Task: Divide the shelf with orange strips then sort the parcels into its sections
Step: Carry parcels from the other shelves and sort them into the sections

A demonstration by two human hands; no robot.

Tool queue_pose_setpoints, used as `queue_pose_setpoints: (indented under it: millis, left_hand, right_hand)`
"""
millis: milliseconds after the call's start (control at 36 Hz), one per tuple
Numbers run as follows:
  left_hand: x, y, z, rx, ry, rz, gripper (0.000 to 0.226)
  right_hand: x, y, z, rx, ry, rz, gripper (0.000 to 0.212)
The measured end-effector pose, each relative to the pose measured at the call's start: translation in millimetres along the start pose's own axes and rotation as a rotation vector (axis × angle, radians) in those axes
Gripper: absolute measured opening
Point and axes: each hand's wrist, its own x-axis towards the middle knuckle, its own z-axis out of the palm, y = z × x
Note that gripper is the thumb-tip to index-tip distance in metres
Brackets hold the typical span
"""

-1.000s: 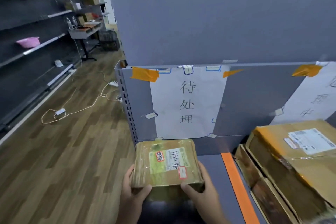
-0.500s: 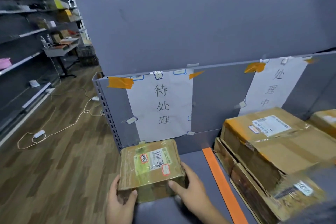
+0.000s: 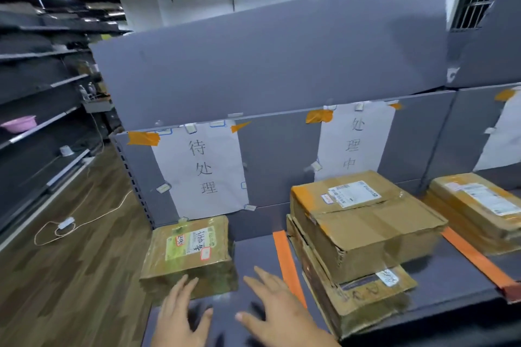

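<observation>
A small taped brown parcel [image 3: 189, 255] with a green-white label lies in the leftmost section of the grey shelf [image 3: 253, 251], below a paper sign. My left hand [image 3: 180, 315] hovers just in front of it, fingers spread, holding nothing. My right hand [image 3: 279, 310] is open too, over the shelf beside the left orange strip [image 3: 287, 259]. Two stacked cardboard parcels [image 3: 363, 231] fill the middle section. A second orange strip [image 3: 476, 259] separates them from another parcel [image 3: 479, 205] on the right.
Paper signs [image 3: 203, 169] are taped to the shelf's grey back panel. Left of the shelf is wooden floor with a white cable and power strip [image 3: 66, 222]. Dark wall shelving on the far left holds a pink basin [image 3: 19, 123].
Both hands have let go of the small parcel, which now rests on the shelf's left section. The hands have pulled back, and the view has swung right and up.
</observation>
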Motion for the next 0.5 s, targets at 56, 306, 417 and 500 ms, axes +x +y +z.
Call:
queue_pose_setpoints:
  millis: [56,306,417,500]
  left_hand:
    - [-5.2,12.5,10.9,0.04,-0.021,0.136,0.064]
    - [-36.1,101.0,73.5,0.055,-0.09,0.528,0.069]
    - [-30.8,172.4,93.5,0.109,-0.269,0.783,0.061]
    - [-45.4,176.0,147.0,0.123,-0.403,0.71,0.069]
  right_hand:
    - [-22.0,7.8,-16.2,-0.028,-0.039,0.0,0.11]
    - [-117.6,82.8,-72.8,-0.098,0.008,-0.035,0.082]
    - [-163.5,121.2,-106.6,-0.065,0.002,0.004,0.075]
    - [-201.9,151.3,-132.7,-0.057,0.034,0.1,0.102]
